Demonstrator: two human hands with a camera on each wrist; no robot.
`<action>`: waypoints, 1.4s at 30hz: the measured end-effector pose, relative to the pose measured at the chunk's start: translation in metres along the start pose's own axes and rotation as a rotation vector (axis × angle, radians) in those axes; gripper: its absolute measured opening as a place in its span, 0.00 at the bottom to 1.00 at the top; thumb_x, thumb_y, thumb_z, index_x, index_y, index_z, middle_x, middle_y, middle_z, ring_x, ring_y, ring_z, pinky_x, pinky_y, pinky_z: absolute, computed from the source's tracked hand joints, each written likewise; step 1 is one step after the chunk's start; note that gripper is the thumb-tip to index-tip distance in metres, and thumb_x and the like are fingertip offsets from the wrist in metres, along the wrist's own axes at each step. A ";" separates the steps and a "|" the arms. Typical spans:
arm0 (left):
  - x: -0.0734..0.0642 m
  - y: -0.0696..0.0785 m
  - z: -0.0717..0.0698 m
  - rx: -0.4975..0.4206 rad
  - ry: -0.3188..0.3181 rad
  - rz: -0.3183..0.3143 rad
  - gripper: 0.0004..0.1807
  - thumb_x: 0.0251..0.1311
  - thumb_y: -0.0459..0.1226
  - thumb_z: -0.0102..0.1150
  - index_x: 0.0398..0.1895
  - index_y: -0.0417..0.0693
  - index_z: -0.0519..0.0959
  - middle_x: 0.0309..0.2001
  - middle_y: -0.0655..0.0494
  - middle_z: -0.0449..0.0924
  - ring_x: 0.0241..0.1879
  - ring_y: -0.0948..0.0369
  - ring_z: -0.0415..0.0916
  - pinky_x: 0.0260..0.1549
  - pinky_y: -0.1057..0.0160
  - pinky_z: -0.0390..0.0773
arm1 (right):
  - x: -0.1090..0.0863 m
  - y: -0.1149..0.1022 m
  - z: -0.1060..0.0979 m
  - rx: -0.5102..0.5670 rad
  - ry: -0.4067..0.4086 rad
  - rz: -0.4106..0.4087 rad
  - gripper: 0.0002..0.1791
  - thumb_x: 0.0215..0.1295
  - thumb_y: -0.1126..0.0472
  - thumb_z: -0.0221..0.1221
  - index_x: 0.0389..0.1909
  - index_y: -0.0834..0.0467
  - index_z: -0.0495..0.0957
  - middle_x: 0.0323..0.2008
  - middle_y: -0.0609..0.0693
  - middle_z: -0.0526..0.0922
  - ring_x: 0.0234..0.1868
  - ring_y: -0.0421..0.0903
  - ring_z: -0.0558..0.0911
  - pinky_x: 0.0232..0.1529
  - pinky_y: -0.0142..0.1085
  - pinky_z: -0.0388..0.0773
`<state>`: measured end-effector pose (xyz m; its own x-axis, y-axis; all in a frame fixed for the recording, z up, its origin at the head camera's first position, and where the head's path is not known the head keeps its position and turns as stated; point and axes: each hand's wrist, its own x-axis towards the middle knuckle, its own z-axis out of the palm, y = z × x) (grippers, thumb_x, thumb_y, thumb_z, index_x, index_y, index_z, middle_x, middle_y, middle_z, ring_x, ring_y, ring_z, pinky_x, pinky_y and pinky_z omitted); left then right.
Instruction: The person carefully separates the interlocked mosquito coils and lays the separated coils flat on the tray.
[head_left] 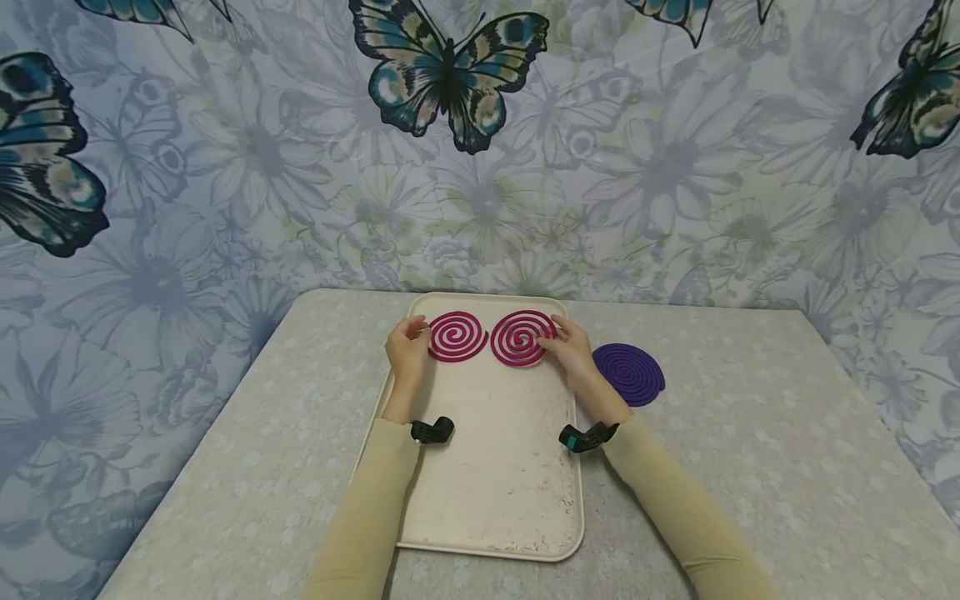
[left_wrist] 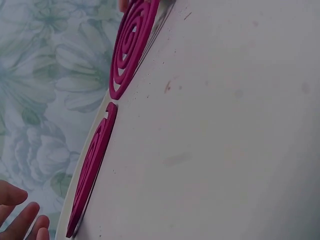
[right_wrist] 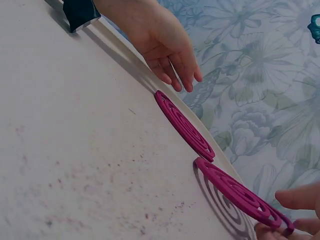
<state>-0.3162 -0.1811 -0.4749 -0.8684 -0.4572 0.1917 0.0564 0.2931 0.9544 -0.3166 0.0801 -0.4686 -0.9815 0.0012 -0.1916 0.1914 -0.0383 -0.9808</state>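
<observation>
Two flat magenta spirals with open gaps between their turns are side by side at the far end of a cream tray (head_left: 487, 467). The right spiral (right_wrist: 235, 192) is pinched at its right edge by my right hand (head_left: 572, 348); it sits raised over the tray, its shadow showing beneath. Lying on the tray, the left spiral (right_wrist: 182, 127) has my left hand (head_left: 407, 354) at its left edge. In the right wrist view that left hand (right_wrist: 167, 50) has loosely extended fingers and holds nothing. Only its fingertips (left_wrist: 30, 215) show in the left wrist view.
A tightly wound purple spiral (head_left: 630, 375) lies on the table right of the tray, partly behind my right forearm. The patterned tabletop (head_left: 750, 433) extends on both sides. A butterfly-print wall (head_left: 525, 208) rises directly behind the table's far edge.
</observation>
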 end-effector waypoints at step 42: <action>-0.187 0.087 0.169 -0.225 -0.746 -0.340 0.39 0.64 0.48 0.54 0.73 0.43 0.53 0.70 0.36 0.58 0.68 0.45 0.62 0.66 0.47 0.65 | -0.016 0.010 -0.177 -0.435 0.249 -0.090 0.26 0.60 0.69 0.59 0.61 0.67 0.69 0.43 0.59 0.76 0.43 0.47 0.74 0.42 0.28 0.74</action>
<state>-0.2322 0.0723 -0.4664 -0.9486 0.2066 -0.2395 -0.2387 0.0294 0.9707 -0.2972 0.2565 -0.4818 -0.9726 0.2255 -0.0568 0.1440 0.3923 -0.9085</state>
